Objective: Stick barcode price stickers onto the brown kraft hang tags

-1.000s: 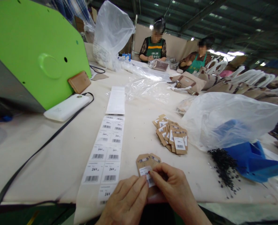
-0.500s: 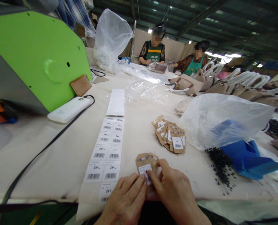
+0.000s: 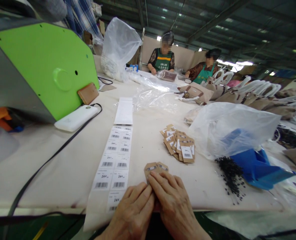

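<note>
Both hands are down flat at the near edge of the cream cloth-covered table (image 3: 63,173), pressing on a small stack of brown kraft-paper hang tags (image 3: 155,167). The left hand (image 3: 133,213) has its fingers stretched out and closed together, palm down, tips against the tags' left edge. The right hand (image 3: 171,203) lies the same way, fingers flat over most of the tags, pinning rather than gripping.

Only the tags' clipped top corners poke out past the fingertips, so the long axis runs away from the person, tops pointing toward the far side of the table. I can make out two tags fanned slightly; can't tell if more sit underneath.

Just left is a long white strip of barcode price stickers (image 3: 114,160), two columns wide, running away in the same direction and hanging over the near edge. Ahead and to the right sits one fanned pile of finished brown tags with stickers (image 3: 179,146). Further right: a clear plastic bag (image 3: 233,126) over a blue plastic bag (image 3: 258,166), with a scatter of small black fasteners (image 3: 228,175) spilled beside it. Off left, a green machine housing (image 3: 45,63) and a white power bank (image 3: 75,117). Two other people sit at the far end.
</note>
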A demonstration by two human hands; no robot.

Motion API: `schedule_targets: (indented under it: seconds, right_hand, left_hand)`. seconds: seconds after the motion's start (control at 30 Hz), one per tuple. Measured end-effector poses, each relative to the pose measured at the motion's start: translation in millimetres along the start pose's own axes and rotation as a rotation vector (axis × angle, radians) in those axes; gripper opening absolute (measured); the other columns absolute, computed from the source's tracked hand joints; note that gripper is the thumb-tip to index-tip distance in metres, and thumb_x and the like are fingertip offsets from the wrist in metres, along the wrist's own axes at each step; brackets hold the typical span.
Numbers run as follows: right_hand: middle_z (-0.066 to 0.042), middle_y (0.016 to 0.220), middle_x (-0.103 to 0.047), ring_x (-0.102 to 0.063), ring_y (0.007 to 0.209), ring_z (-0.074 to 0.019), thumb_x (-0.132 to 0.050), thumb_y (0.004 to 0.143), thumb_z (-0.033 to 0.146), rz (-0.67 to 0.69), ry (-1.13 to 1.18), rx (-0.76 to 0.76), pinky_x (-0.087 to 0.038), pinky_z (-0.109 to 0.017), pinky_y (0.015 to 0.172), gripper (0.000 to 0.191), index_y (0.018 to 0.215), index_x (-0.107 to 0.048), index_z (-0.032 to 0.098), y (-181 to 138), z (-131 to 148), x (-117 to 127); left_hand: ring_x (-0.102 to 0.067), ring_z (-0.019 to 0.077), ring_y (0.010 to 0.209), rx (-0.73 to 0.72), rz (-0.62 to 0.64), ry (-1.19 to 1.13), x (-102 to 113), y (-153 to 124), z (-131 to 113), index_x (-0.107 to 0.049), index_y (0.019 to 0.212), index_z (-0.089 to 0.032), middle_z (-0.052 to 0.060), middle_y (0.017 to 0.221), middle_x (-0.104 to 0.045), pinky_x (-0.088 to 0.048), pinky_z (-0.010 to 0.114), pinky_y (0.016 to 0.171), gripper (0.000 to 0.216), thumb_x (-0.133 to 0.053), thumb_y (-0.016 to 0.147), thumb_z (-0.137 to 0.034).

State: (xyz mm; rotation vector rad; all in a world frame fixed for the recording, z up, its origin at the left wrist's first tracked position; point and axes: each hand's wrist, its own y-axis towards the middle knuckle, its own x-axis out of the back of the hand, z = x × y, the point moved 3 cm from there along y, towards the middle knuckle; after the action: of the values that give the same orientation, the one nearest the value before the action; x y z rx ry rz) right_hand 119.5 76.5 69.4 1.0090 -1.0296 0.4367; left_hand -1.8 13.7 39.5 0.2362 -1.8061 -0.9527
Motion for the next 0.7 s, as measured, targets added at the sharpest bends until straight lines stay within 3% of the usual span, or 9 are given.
schedule_targets:
  seconds: [0.17,0.27,0.37,0.5,0.7]
  right_hand:
    - [-0.005,0.119,-0.066,-0.052,0.103,-0.0234,-0.039,0.082,0.002,-0.021,-0.194,-0.091,-0.034,-0.034,0.086,0.044,0.117,-0.061,0.014,-7,-7,0]
    - [-0.007,0.114,-0.068,-0.052,0.105,-0.024,-0.038,0.084,0.004,-0.102,-0.202,-0.106,-0.033,-0.036,0.089,0.039,0.111,-0.065,0.014,-12,-1,-2]
    - [-0.006,0.107,-0.07,-0.054,0.103,-0.0228,-0.036,0.084,0.004,-0.159,-0.141,-0.044,-0.034,-0.035,0.09,0.039,0.105,-0.067,0.014,-18,6,-1]
    - [-0.005,0.106,-0.071,-0.057,0.098,-0.0211,-0.039,0.081,0.004,-0.139,-0.126,0.077,-0.038,-0.034,0.085,0.039,0.107,-0.066,0.013,-27,4,7]
    - [-0.003,0.112,-0.069,-0.058,0.101,-0.0231,-0.041,0.081,0.005,-0.123,-0.256,0.054,-0.037,-0.036,0.088,0.039,0.112,-0.065,0.013,-39,3,3]
  left_hand:
    - [-0.055,0.0248,0.103,-0.023,-0.015,0.034,1,0,-1,-0.064,0.106,-0.005,0.012,0.107,-0.068,-0.047,0.035,0.084,0.032,-0.037,0.09,-0.009]
    - [-0.054,0.0243,0.103,-0.02,-0.026,0.018,-1,-1,-2,-0.064,0.107,-0.005,0.012,0.107,-0.067,-0.048,0.034,0.083,0.032,-0.037,0.09,-0.009]
    - [-0.054,0.0244,0.1,-0.003,-0.053,0.015,-1,-2,-2,-0.064,0.105,-0.004,0.014,0.103,-0.066,-0.049,0.034,0.081,0.032,-0.037,0.09,-0.009]
    - [-0.055,0.0239,0.098,0.015,-0.036,-0.004,0,-3,-2,-0.062,0.105,-0.004,0.014,0.1,-0.064,-0.051,0.034,0.08,0.029,-0.039,0.089,-0.008]
    - [-0.055,0.0235,0.098,0.027,-0.063,-0.033,-1,-2,0,-0.062,0.103,-0.006,0.012,0.1,-0.064,-0.051,0.034,0.082,0.026,-0.041,0.088,-0.007]
